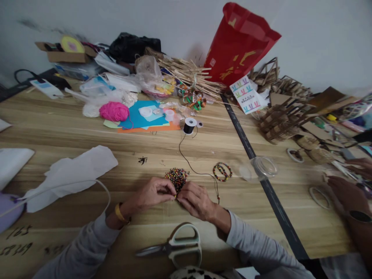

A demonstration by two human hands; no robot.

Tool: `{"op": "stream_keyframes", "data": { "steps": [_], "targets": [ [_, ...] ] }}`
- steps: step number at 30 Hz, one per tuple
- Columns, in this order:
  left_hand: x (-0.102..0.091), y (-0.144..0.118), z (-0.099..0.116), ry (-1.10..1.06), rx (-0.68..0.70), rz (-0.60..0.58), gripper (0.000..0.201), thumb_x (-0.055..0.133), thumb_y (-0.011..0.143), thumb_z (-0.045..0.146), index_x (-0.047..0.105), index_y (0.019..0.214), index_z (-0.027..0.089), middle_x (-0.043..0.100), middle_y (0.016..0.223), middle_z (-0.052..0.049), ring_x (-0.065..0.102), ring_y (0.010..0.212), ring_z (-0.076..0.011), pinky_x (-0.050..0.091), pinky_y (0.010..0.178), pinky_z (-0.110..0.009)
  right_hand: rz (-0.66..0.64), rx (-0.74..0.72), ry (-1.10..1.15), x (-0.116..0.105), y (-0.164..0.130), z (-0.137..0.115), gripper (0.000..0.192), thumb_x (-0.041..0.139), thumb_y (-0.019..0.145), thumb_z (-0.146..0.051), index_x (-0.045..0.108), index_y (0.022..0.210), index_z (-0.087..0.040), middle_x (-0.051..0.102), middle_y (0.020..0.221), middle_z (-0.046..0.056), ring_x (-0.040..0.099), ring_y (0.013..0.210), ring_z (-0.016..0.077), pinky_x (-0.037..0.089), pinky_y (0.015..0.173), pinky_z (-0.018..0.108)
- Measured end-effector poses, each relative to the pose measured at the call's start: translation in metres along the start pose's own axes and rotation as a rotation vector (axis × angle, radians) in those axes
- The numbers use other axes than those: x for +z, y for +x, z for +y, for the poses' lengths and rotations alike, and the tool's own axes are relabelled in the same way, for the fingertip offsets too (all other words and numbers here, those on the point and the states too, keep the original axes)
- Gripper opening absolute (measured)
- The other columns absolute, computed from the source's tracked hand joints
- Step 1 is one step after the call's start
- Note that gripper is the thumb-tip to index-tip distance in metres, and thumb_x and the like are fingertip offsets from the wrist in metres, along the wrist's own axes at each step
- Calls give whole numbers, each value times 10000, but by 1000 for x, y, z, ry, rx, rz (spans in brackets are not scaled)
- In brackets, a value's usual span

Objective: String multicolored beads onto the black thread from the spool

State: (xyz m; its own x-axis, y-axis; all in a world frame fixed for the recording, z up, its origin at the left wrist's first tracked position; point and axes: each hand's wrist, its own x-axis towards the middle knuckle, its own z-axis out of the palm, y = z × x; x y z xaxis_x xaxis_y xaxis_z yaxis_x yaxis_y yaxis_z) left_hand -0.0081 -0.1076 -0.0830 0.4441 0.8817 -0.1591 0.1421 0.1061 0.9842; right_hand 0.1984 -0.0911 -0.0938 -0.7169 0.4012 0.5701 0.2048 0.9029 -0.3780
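My left hand point(158, 191) is closed in a pinch on a tiny yellowish bead point(175, 197), just in front of a pile of small multicoloured beads point(175, 176). Right against its fingertips, my right hand point(197, 200) is also pinched closed. A thin black cord point(186, 158) runs from a white-rimmed spool point(190, 126) down to my right wrist, with a few beads strung near there. It passes out of sight behind that hand, whose fingers appear to grip its end. Two finished beaded bracelets point(222, 171) lie to the right of the pile.
Scissors point(183, 246) lie below my hands. Short black bits point(142, 160) sit beyond the pile. Pink yarn point(114, 111), coloured paper point(139, 116) and a red bag point(240, 46) are at the back. A clear round container point(265, 167) stands right. Another person's hand point(345, 192) is at far right.
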Motion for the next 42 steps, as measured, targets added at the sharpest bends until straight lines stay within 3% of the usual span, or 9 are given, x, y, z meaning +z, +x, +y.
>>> {"op": "stream_keyframes", "data": {
  "steps": [23, 36, 42],
  "targets": [
    [-1, 1, -2, -35, 13, -11, 112, 667, 688, 217, 633, 680, 111, 652, 710, -37, 585, 672, -128, 482, 662, -225, 21, -18, 45, 1, 1, 0, 62, 531, 905, -160, 584, 892, -129, 619, 819, 79, 555, 786, 152, 494, 665, 256],
    [-1, 1, 3, 133, 145, -31, 149, 616, 767, 235, 639, 682, 114, 641, 706, -44, 569, 680, -140, 444, 653, -228, 6, -20, 52, 0, 0, 0, 58, 538, 890, -156, 560, 938, -132, 618, 832, 82, 540, 785, 163, 477, 670, 266],
    [-2, 0, 5, 140, 106, -17, 151, 613, 772, 239, 624, 694, 110, 620, 701, -39, 553, 671, -136, 436, 648, -227, 2, -30, 74, 0, 0, -1, 72, 527, 852, -142, 527, 924, -151, 601, 810, 72, 541, 776, 157, 447, 647, 255]
  ]
}}
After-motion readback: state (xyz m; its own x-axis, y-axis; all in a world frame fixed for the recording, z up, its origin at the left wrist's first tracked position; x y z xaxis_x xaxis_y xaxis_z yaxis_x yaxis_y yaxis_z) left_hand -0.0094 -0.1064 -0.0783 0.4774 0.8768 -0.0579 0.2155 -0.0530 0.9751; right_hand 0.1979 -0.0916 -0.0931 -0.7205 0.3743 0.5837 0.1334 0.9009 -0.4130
